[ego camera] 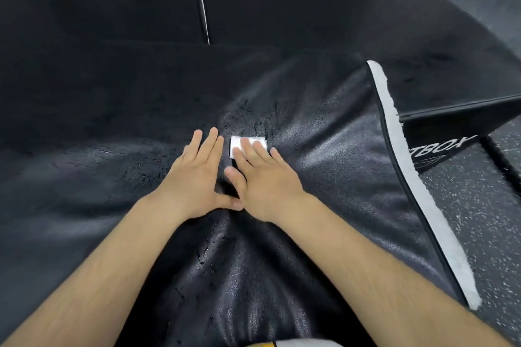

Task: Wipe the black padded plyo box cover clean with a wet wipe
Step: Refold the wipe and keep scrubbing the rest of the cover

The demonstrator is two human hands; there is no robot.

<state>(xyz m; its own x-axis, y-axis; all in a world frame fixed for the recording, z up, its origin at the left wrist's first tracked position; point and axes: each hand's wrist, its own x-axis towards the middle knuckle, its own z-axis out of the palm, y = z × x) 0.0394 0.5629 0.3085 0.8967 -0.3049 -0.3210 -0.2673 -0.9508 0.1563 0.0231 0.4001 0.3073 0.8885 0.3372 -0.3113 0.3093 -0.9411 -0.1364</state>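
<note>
The black padded plyo box cover lies spread out in front of me, its leather-like surface cracked and shiny, with a white fleece strip along its right edge. A small folded white wet wipe lies on the cover near the middle. My right hand rests flat on the wipe, its fingertips pressing it down, part of the wipe hidden under them. My left hand lies flat on the cover just left of the wipe, fingers together, holding nothing. The two thumbs nearly touch.
More black padded boxes stand behind the cover, with a gap and a metal bar between them. A box side with white lettering shows at right. Speckled rubber floor lies to the right. Dark gym gear lines the far wall.
</note>
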